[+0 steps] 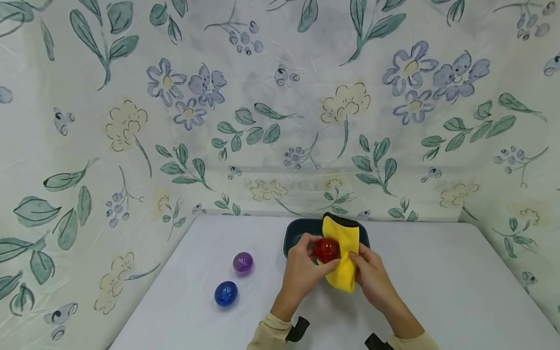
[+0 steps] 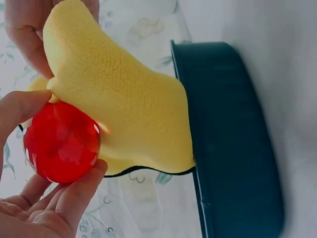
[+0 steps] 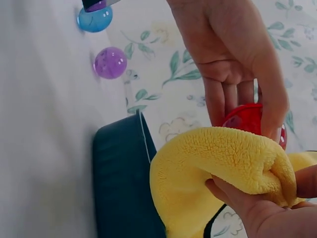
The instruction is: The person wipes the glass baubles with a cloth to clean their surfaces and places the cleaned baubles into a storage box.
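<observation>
Purple ball [image 1: 242, 263] and blue ball [image 1: 226, 293] sit apart on the white table [image 1: 437, 291], left of the hands; dark teal basin [image 1: 297, 232] just behind them, floral cloth backdrop, no readable writing. Left hand [image 1: 302, 267] pinches the red ball [image 1: 326, 250] between thumb and fingers, above the basin's front edge. Right hand [image 1: 372, 277] grips the yellow cloth [image 1: 345, 253], which touches the ball and drapes over the basin rim.

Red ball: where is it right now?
In the head view the red ball sits centre, held in the left hand, against the yellow cloth gripped by the right hand, above the dark tub.
</observation>
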